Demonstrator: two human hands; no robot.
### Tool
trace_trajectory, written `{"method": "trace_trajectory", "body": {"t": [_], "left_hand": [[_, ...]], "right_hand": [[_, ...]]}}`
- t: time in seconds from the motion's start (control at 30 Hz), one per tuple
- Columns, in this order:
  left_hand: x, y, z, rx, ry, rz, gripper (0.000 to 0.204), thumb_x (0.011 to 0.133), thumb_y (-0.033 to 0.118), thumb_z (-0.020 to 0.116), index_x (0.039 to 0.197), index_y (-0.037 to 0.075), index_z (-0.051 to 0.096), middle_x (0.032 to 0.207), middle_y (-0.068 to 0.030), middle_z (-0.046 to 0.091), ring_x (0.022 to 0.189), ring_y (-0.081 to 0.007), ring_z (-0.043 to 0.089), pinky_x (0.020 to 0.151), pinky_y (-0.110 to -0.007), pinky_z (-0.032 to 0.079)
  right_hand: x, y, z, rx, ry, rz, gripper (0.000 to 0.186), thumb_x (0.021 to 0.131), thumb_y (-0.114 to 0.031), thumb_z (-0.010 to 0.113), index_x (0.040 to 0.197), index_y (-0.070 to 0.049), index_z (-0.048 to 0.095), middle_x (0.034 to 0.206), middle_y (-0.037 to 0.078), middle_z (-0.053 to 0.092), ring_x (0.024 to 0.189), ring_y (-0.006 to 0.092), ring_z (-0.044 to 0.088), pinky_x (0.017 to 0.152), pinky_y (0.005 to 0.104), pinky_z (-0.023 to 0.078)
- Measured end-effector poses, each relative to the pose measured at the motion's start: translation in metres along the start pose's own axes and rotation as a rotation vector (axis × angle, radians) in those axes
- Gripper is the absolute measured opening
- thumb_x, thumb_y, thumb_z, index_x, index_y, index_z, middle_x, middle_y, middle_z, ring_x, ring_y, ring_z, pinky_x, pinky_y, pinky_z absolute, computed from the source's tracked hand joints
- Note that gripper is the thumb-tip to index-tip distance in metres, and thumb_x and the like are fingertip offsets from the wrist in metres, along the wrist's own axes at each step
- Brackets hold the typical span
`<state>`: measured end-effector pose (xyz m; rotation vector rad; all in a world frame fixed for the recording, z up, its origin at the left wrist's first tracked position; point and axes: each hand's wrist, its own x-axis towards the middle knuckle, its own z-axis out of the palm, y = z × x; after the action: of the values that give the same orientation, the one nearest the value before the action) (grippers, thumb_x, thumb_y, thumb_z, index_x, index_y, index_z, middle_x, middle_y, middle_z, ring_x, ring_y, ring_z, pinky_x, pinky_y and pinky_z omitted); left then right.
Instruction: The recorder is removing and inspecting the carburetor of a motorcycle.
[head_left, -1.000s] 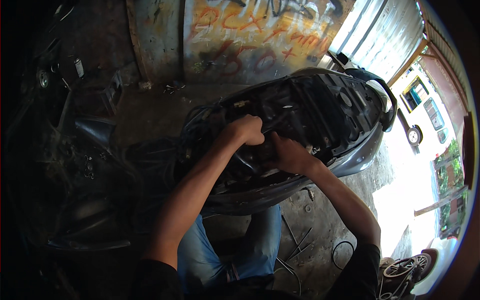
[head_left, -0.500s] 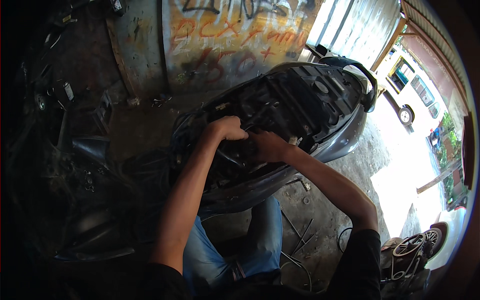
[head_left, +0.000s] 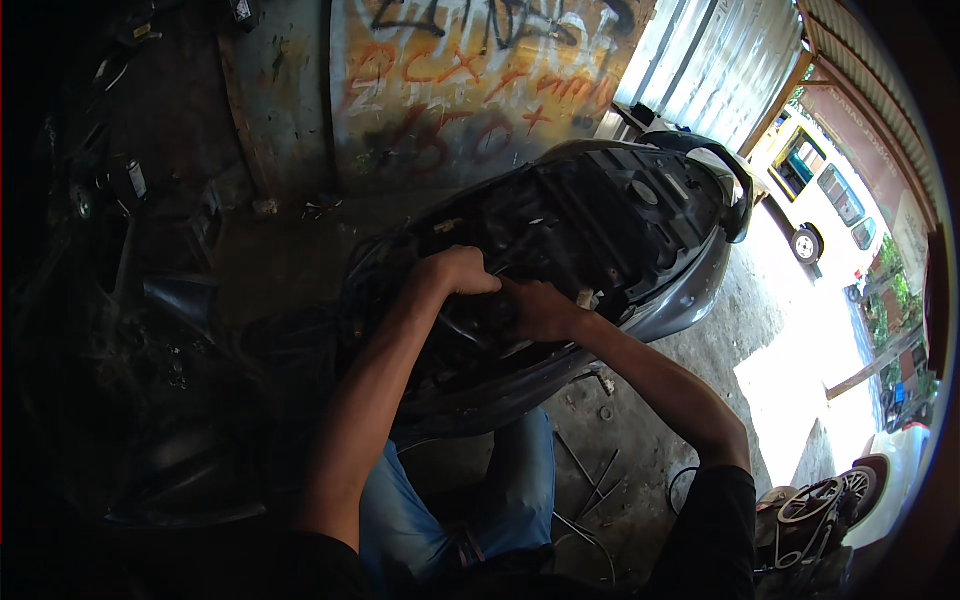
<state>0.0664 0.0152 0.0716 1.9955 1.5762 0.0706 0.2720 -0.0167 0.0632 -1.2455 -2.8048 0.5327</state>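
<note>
Jeans (head_left: 525,470), blue, worn by the person, are showing below the scooter's near edge. Thin rods (head_left: 592,490), crossed, are lying on the floor (head_left: 645,440) by the right knee; a small ring (head_left: 606,413) is lying farther up, near that same edge. Right hand (head_left: 545,311), back upward, is bending over the scooter's uncovered middle, its fingertips mostly hidden; its hold cannot be told. Left hand (head_left: 460,271), fingers curled tight, is sitting just beside it; whether it is gripping anything cannot be told. Scooter (head_left: 640,250), black and grey, seat area exposed, is standing beneath both hands, tail end pointing to the upper right. Metal wall (head_left: 430,130), paint-marked, is rising beyond its far edge. White van (head_left: 835,190) is standing outdoors, past the tail.
</note>
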Motion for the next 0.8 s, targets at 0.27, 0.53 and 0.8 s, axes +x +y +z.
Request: {"method": "trace_trajectory", "body": {"t": [0.27,0.53,0.8], "left_hand": [[-0.005,0.008,-0.002,0.044,-0.036,-0.104,0.067,0.081,0.045,0.066,0.127,-0.004,0.071,0.135,-0.0302,0.066,0.129,-0.0399,0.064,0.107,-0.044,0.052],[-0.003,0.003,0.004,0.095,-0.004,0.021,0.06,0.086,0.036,0.062,0.119,-0.013,0.07,0.127,-0.0337,0.068,0.122,-0.0412,0.067,0.102,-0.045,0.053],[0.01,-0.009,0.009,-0.021,0.006,0.003,0.042,0.084,0.023,0.063,0.103,-0.013,0.072,0.1,-0.0226,0.074,0.093,-0.0294,0.072,0.08,-0.043,0.051]], "right_hand": [[0.0,0.0,0.006,-0.036,0.045,0.04,0.072,0.077,-0.032,0.084,0.136,-0.004,0.054,0.104,0.024,0.076,0.102,0.0433,0.073,0.093,0.0499,0.06],[0.005,0.006,0.004,0.004,0.002,0.099,0.073,0.075,-0.032,0.085,0.136,-0.005,0.055,0.11,0.023,0.075,0.104,0.0426,0.073,0.093,0.0499,0.059],[0.011,0.021,0.016,0.051,0.097,-0.062,0.071,0.076,-0.041,0.082,0.136,-0.01,0.061,0.118,0.019,0.075,0.112,0.0402,0.071,0.097,0.0485,0.057]]}}
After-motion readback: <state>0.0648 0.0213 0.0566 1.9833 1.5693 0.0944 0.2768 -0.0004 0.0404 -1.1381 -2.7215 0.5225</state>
